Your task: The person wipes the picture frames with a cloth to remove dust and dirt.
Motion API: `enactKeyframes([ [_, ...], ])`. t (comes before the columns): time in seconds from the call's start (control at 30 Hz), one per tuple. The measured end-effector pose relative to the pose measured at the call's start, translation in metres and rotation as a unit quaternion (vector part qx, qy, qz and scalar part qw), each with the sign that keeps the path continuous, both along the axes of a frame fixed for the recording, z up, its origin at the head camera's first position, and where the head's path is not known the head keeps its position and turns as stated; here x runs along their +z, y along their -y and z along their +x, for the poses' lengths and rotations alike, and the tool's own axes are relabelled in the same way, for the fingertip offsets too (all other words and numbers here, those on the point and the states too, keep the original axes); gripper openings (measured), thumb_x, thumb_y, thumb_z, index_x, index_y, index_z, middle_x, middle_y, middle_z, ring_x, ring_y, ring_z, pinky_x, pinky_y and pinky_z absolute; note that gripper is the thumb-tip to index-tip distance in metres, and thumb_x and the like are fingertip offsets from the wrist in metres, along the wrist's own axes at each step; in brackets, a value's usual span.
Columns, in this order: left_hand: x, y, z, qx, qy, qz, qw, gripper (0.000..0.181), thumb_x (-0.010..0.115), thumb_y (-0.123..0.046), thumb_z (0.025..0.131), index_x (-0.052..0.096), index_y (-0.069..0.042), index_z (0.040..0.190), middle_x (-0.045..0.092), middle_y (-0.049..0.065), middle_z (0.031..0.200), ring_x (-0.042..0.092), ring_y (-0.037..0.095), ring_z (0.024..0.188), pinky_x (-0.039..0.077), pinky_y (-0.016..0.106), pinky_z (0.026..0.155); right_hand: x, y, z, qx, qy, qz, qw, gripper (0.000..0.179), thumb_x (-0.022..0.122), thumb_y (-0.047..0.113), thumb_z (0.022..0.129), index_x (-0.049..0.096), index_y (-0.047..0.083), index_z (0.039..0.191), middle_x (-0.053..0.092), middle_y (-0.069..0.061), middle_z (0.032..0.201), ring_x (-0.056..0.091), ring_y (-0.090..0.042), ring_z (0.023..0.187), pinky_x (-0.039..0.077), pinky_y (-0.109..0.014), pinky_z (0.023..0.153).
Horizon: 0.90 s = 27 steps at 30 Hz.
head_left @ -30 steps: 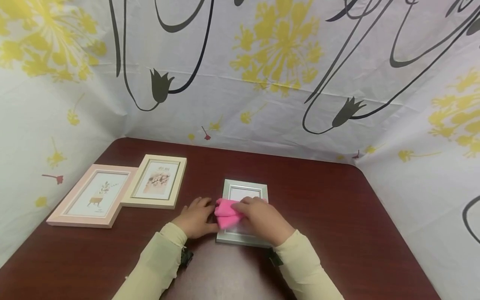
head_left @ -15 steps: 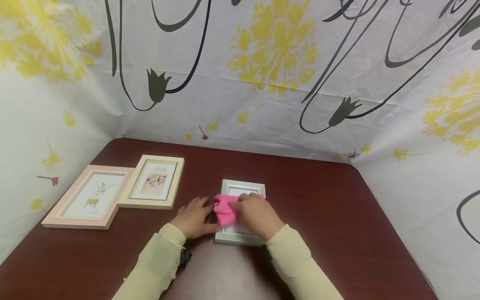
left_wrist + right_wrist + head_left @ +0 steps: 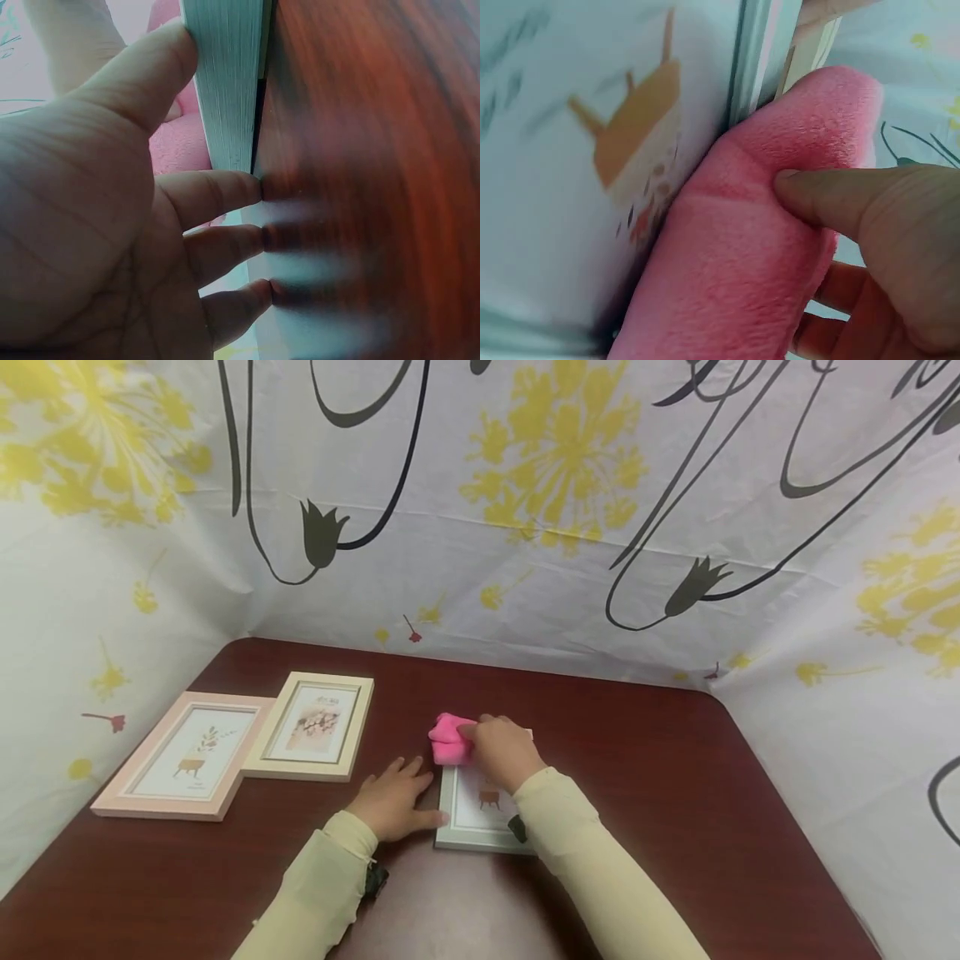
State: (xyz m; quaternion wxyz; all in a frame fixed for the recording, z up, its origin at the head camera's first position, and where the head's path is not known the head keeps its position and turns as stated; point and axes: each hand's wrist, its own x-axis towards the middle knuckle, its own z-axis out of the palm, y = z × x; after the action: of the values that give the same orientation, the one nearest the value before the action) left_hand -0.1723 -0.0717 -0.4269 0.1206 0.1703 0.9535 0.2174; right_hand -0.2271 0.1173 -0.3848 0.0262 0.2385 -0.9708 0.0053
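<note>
Fingers and thumb of the right hand (image 3: 504, 750) pinch the cloth (image 3: 452, 740), likely so it won't slip away. It sits on the grey frame's (image 3: 468, 797) 11 o'clock corner, with 12 on the far side. Fingers of the left hand (image 3: 393, 802) are spread apart, tips on the table (image 3: 637, 793), and its thumb touches the grey frame at 8 o'clock, maybe to stop it sliding. The cloth looks pink, fuzzy and folded. The grey frame lies flat, face up, showing a little brown pot (image 3: 489, 797) on legs. The cream frame (image 3: 315, 727) is off at 10 o'clock, the pink frame (image 3: 191, 756) at 9.
</note>
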Motion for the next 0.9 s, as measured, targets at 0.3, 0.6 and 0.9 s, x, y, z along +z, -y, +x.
enactKeyframes([
  [0.3,0.003,0.000,0.003,0.002,0.000,-0.001,1.0000,0.078,0.068,-0.055,0.088,0.051,-0.003,0.145,0.037,0.022,0.154,0.028,0.046,0.142,0.027,0.072,0.104,0.002,-0.011,0.024,0.055,0.052,-0.023,0.9969,0.052,0.084,0.009,0.078,0.071,0.023,0.126,0.066,-0.004,0.105,0.061,-0.021,0.093,0.054,-0.033,0.078],
  [0.6,0.003,0.001,0.002,0.007,-0.005,-0.005,1.0000,0.073,0.071,-0.049,0.087,0.055,-0.004,0.142,0.038,0.020,0.154,0.028,0.043,0.143,0.027,0.071,0.104,0.002,-0.021,0.056,0.115,0.029,-0.059,0.9911,0.033,0.076,0.009,0.086,0.076,0.020,0.117,0.069,-0.001,0.096,0.063,-0.017,0.088,0.054,-0.028,0.076],
  [0.9,0.004,0.000,0.005,-0.004,-0.002,-0.010,0.9999,0.077,0.068,-0.054,0.088,0.052,-0.003,0.144,0.035,0.021,0.155,0.026,0.045,0.143,0.027,0.071,0.105,-0.005,-0.012,0.043,0.064,-0.042,-0.020,0.9969,0.046,0.071,-0.003,0.080,0.076,0.026,0.115,0.067,-0.002,0.091,0.060,-0.022,0.081,0.053,-0.033,0.062],
])
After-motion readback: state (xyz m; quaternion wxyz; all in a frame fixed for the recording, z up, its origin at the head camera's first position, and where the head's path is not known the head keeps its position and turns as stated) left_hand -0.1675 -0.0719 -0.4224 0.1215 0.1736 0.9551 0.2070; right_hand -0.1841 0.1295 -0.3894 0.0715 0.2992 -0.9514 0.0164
